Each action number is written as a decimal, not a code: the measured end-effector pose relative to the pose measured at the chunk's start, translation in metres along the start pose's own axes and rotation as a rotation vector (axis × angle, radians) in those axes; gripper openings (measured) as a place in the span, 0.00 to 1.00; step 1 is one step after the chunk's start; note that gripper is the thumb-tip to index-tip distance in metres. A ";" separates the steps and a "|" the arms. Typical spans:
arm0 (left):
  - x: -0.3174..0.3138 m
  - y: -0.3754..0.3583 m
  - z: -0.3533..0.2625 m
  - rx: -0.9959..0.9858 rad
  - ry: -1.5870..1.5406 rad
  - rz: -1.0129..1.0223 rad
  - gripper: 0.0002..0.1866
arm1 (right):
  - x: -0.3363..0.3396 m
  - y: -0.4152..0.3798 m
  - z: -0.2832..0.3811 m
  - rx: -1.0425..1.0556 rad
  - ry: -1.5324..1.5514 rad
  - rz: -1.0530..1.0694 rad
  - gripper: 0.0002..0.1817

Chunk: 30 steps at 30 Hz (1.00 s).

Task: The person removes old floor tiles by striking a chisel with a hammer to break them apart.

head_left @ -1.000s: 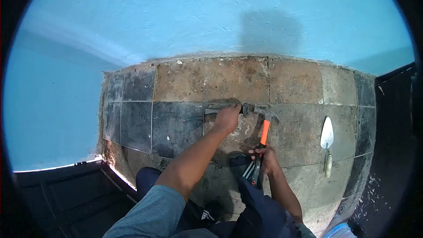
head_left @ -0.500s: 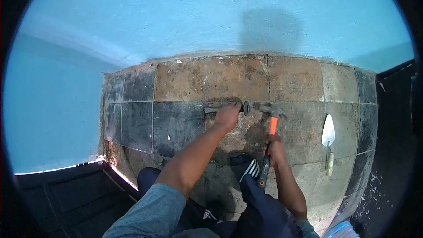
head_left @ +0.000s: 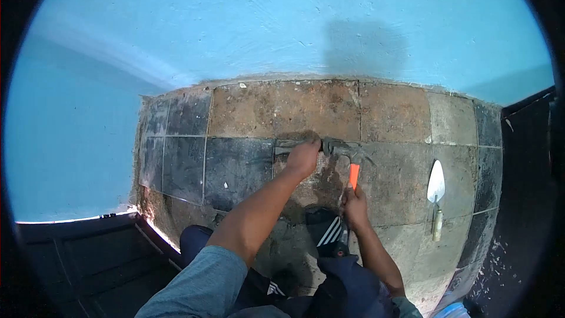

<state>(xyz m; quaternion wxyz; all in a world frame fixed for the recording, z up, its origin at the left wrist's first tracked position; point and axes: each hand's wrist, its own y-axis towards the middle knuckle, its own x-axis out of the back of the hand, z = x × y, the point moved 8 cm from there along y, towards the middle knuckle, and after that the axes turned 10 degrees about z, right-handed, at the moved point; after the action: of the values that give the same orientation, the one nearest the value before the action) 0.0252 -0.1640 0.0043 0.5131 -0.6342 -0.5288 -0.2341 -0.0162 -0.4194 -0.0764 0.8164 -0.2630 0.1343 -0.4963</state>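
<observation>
Chisel (head_left: pixel 285 144) in my left hand (head_left: pixel 304 159), I have its flat blade low over the floor, pointing left, at the right-hand end of a dark tile (head_left: pixel 238 171). Starting from the left, a dark panelled door (head_left: pixel 88 265) stands at the lower corner, below the blue wall (head_left: pixel 47 141). Dark tiles run from that side towards the middle, and a small pale chip (head_left: pixel 226 185) lies on the one nearest my blade. Brown, rough floor (head_left: pixel 315 106) shows beyond my knuckles. My left fingers are closed round the chisel's grip, its struck end sticking out to the right. Just there is the head of my hammer (head_left: pixel 354 175), lined up with that end; I can't tell whether the two touch. My right hand (head_left: pixel 355 207) is wrapped round the hammer's handle, below the orange part, with the handle running down towards me beside my striped shoe (head_left: pixel 322 224). Well to the right, a pointed trowel (head_left: pixel 436 182) lies on grey floor, tip away from me, handle towards me. Past it is a strip of dark tiles (head_left: pixel 489 123).
</observation>
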 end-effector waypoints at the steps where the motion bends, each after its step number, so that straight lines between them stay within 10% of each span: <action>1: 0.009 -0.002 -0.001 0.013 -0.010 -0.007 0.17 | -0.018 -0.013 0.033 -0.088 0.101 0.044 0.14; 19: 0.020 -0.001 0.001 -0.043 -0.016 -0.021 0.15 | 0.052 -0.029 0.065 -0.136 0.333 -0.101 0.15; 30: 0.016 0.007 0.003 -0.023 -0.066 -0.042 0.14 | 0.042 -0.024 0.083 0.201 0.259 -0.359 0.16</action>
<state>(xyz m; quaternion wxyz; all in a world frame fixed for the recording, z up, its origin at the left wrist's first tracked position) 0.0361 -0.1541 0.0144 0.4831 -0.6362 -0.5559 -0.2299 0.0257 -0.4403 0.0074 0.7132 -0.1342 0.1389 -0.6738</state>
